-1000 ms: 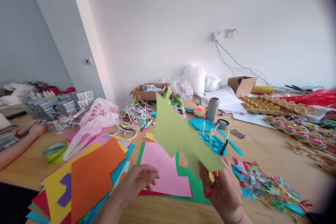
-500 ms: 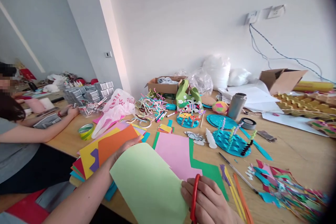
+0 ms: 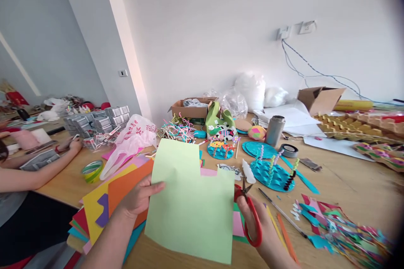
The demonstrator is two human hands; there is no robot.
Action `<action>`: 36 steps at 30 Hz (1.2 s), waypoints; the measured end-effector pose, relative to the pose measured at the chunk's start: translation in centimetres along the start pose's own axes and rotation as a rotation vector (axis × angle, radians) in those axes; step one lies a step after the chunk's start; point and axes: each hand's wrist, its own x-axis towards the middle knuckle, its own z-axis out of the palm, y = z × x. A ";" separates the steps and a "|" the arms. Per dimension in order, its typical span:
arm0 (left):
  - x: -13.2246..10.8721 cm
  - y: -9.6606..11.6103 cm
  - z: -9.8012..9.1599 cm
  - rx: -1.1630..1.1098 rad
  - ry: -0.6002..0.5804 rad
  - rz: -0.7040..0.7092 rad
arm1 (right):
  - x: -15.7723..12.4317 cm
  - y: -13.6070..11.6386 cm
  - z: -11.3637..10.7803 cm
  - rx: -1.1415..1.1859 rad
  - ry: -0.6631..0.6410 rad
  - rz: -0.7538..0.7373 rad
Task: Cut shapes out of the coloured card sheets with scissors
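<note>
A pale green paper sheet (image 3: 189, 214) is held up over the table, with a rectangular notch in its top edge. My left hand (image 3: 137, 197) grips its left side, thumb on the front and fingers hidden behind. In my right hand (image 3: 267, 227) are red-handled scissors (image 3: 257, 231), their blades slightly apart and pointing up beside the sheet's right edge. Some right-hand fingers are behind the paper, so I cannot tell if they pinch it. Behind the sheet, parts of pink paper (image 3: 238, 223) show. An orange sheet (image 3: 126, 189) lies near my left hand on a stack of coloured paper.
Coloured paper scraps (image 3: 341, 227) lie at the right, near a pen (image 3: 282, 212). Farther back are a blue craft piece (image 3: 269, 174), a white glue bottle (image 3: 248, 171), a metal flask (image 3: 275, 131) and a plastic bag (image 3: 132, 138). Another person's hand (image 3: 74, 147) is at the left.
The green sheet has been turned and raised upright, showing its notch. My right hand has rotated, bringing the scissor blades into view. The camera view has shifted slightly right.
</note>
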 end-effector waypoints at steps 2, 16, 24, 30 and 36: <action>0.4 -0.4 0.4 0.065 -0.026 -0.024 | -0.1 -0.6 0.4 0.041 -0.055 0.094; -1.4 -0.7 3.4 0.456 0.244 0.203 | -1.4 0.9 0.3 -0.271 0.306 -0.233; -0.1 -2.4 1.7 0.268 -0.127 0.082 | -0.9 0.5 0.0 0.094 0.367 0.104; 0.4 -3.2 2.1 0.357 -0.122 0.020 | -0.4 -0.1 -0.2 0.113 0.394 0.078; 0.9 -4.4 1.6 0.206 -0.172 -0.041 | 0.2 -0.6 -0.8 -0.018 0.497 0.019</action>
